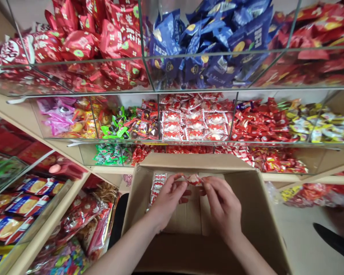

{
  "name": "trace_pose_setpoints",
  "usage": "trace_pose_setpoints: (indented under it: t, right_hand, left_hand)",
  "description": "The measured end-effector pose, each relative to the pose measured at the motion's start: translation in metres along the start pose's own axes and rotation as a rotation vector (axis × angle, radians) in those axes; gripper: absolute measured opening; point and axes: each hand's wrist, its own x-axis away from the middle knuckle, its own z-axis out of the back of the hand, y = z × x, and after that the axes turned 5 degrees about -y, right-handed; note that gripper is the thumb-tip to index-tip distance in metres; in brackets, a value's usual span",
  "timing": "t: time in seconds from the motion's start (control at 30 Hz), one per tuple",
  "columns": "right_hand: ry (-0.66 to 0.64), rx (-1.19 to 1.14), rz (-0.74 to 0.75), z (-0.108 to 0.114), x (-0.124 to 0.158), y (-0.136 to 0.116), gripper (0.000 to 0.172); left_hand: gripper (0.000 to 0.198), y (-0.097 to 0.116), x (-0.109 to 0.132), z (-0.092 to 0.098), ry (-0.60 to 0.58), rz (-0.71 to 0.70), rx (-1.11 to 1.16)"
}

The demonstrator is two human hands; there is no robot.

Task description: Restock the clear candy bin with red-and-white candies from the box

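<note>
Over an open cardboard box point(186, 219), my left hand point(169, 193) and my right hand point(223, 206) hold one red-and-white wrapped candy point(194, 179) between them. Each hand pinches an end of its wrapper with thumb and forefinger. Inside the box, a column of similar red-and-white candies point(158, 185) lies along the left side, partly behind my left hand. Straight ahead on the middle shelf, matching wrapped candies point(194, 124) sit stacked in neat rows behind a clear front.
Blue snack packets point(212, 38) and red packets point(83, 42) fill the top shelf's clear bins. Red candies point(258, 120) and yellow-white candies point(329, 124) stand right of the matching stack. At left, a side shelf holds blue-and-red snack packs point(28, 204). Bagged goods point(318, 194) lie low on the right.
</note>
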Motion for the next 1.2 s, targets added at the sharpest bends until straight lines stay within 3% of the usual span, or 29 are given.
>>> trace_pose_setpoints:
  t: [0.1, 0.23, 0.3, 0.4, 0.53, 0.63, 0.8, 0.93, 1.03, 1.13, 1.2]
  right_hand:
    - [-0.08, 0.178, 0.254, 0.003, 0.006, 0.002, 0.021]
    - [-0.286, 0.153, 0.38, 0.004, 0.012, 0.005, 0.029]
    - [-0.233, 0.083, 0.258, 0.004, 0.009, 0.005, 0.026]
    - [-0.103, -0.15, -0.106, 0.001, -0.001, 0.002, 0.021]
    - [-0.215, -0.494, -0.417, -0.004, -0.016, -0.003, 0.021]
    - [-0.198, -0.622, -0.48, -0.004, -0.021, -0.005, 0.017]
    - [-0.164, -0.648, -0.46, -0.005, -0.021, -0.002, 0.019]
    - [-0.203, -0.586, -0.488, -0.006, -0.016, -0.001, 0.019]
    - [-0.341, -0.471, -0.393, -0.002, -0.009, -0.001, 0.019]
    - [-0.488, -0.238, -0.115, 0.004, -0.003, 0.0, 0.041]
    - [-0.538, -0.003, 0.09, 0.006, -0.002, 0.002, 0.039]
  left_hand:
    - [0.038, 0.007, 0.005, 0.0, -0.082, 0.091, 0.197]
    - [0.049, 0.014, 0.01, 0.001, -0.084, -0.019, 0.165]
    - [0.055, 0.015, 0.011, 0.002, -0.106, -0.057, 0.103]
    - [0.059, 0.014, 0.011, 0.003, -0.159, -0.084, -0.009]
    - [0.061, 0.014, 0.011, 0.0, -0.207, -0.108, -0.135]
    - [0.064, 0.013, 0.011, -0.001, -0.209, -0.12, -0.134]
    - [0.061, 0.01, 0.011, 0.003, -0.148, -0.164, -0.116]
    - [0.055, 0.011, 0.01, 0.009, 0.013, -0.139, -0.071]
    - [0.048, 0.014, 0.009, 0.015, 0.106, -0.124, -0.106]
    - [0.047, 0.017, 0.008, 0.018, 0.08, -0.059, -0.16]
    - [0.047, 0.016, 0.008, 0.019, 0.062, -0.008, -0.166]
